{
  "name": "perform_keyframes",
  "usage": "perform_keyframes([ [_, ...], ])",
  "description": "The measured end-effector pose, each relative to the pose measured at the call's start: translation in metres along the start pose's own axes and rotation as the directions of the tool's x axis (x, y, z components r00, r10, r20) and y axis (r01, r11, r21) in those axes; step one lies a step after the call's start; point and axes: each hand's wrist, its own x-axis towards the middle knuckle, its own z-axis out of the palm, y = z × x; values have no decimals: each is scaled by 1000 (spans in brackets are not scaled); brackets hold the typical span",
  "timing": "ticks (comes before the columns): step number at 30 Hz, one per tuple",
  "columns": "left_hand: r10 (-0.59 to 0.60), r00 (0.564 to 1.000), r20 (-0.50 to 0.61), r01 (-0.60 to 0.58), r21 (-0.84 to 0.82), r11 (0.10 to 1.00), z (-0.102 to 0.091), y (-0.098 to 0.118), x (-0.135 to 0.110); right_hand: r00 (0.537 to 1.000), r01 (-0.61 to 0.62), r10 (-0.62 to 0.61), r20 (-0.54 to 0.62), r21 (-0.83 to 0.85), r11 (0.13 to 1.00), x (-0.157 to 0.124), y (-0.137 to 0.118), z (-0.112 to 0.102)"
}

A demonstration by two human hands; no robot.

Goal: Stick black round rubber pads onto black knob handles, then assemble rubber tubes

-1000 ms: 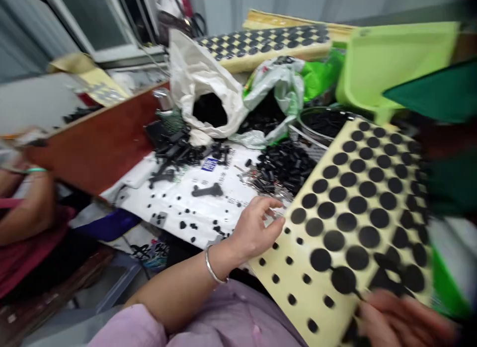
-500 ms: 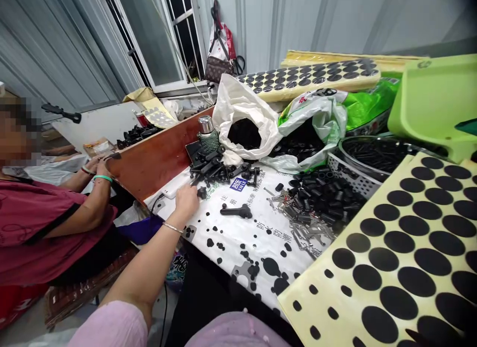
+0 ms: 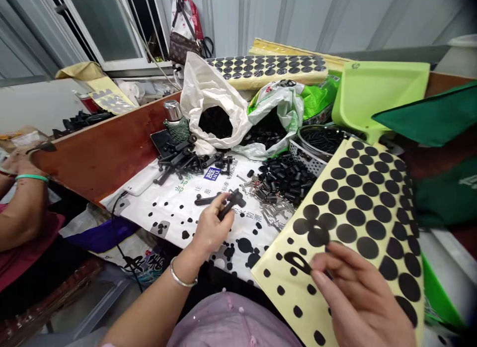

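My left hand [image 3: 215, 223] is closed around a black plastic part [image 3: 235, 200] with a wider, flanged end, held above the white printed sheet [image 3: 149, 215]. Another black lever-shaped part [image 3: 204, 201] lies on the sheet just beyond these fingers. My right hand [image 3: 359, 292], at the lower right, pinches what look like scissors [image 3: 298, 261], with two black loops pointing away from the palm; the blades are hidden by the hand. Below the loops lies a yellow backing sheet [image 3: 337, 208] of round black stickers, several of them peeled off.
A pile of black parts [image 3: 182, 158] lies near a flask [image 3: 176, 123]. Black sleeves [image 3: 288, 180] and metal pins [image 3: 274, 208] are heaped by a basket [image 3: 307, 158]. Open bags [image 3: 238, 126] stand behind. A co-worker's arm [image 3: 24, 203] is at the left, beyond a wooden board [image 3: 97, 153].
The view has swung right. My left hand has come back from the pile of parts with a black part in it. My right hand has entered view holding the scissors.
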Motion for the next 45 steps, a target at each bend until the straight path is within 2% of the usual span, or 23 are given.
perform_keyframes([
  [2, -102, 983, 154, 140, -265, 954, 13, 8, -10, 996, -29, 21, 92, 84, 996, 10, -7, 11],
  [5, -186, 929, 320, 332, -498, 801, 26, 18, -22, 973, -120, 73, 218, 212, 970, 21, -12, 14],
  [8, -228, 872, 432, 468, -603, 646, 28, 26, -29, 955, -205, 126, 270, 288, 936, 25, -15, 13],
  [11, -221, 841, 494, 522, -632, 572, 25, 29, -29, 950, -235, 146, 275, 326, 916, 26, -19, 14],
  [15, -204, 852, 483, 500, -630, 595, 23, 26, -28, 925, -281, 163, 343, 328, 902, 27, -23, 15],
  [23, -185, 817, 547, 501, -512, 698, 30, 31, -37, 836, -386, 279, 473, 145, 911, 47, -38, 17],
  [29, -146, 825, 546, 417, -414, 809, 31, 31, -44, 784, -443, 346, 515, 73, 894, 62, -44, 20],
  [34, -124, 827, 548, 382, -388, 838, 31, 29, -47, 772, -450, 366, 519, 41, 892, 63, -43, 22],
  [45, -145, 812, 565, 406, -369, 836, 36, 30, -47, 788, -424, 363, 497, 11, 906, 63, -38, 20],
])
